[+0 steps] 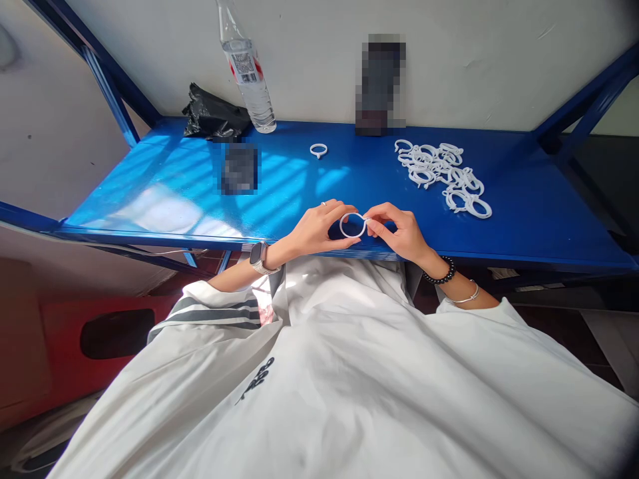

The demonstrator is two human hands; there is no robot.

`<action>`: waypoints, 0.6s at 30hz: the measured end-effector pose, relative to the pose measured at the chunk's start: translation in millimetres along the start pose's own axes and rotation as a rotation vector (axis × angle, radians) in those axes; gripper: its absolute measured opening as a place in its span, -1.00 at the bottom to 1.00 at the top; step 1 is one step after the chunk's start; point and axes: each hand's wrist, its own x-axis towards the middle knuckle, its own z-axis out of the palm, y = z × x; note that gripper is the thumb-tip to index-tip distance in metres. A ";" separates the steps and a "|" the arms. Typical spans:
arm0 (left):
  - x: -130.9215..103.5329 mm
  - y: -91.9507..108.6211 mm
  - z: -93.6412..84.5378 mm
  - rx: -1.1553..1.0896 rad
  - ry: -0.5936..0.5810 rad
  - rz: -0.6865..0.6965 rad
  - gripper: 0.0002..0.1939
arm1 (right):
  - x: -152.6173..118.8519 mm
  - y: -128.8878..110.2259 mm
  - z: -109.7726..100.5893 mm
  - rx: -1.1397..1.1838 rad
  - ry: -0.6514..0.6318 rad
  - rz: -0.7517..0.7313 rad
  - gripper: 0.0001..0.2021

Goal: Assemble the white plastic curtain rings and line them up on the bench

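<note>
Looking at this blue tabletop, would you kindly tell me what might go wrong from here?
The white ring, held by the fingertips of the left hand and right hand, could slip and drop over the near edge of the blue tabletop.

The piled rings overlap, so lifting one might drag others.

The bottle could tip if bumped; its top is out of view, so spilling is uncertain.

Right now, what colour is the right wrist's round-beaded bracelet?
The bracelet is black, clearest in head view.
</note>
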 end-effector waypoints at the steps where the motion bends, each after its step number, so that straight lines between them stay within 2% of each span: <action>1: -0.1 -0.1 0.2 -0.001 0.004 0.005 -0.46 | -0.1 0.1 0.0 -0.007 0.000 0.006 -0.77; 18: 0.0 1.1 -0.7 -0.004 -0.007 -0.004 -0.45 | 0.1 -1.2 -1.4 -0.080 0.009 -0.009 -0.76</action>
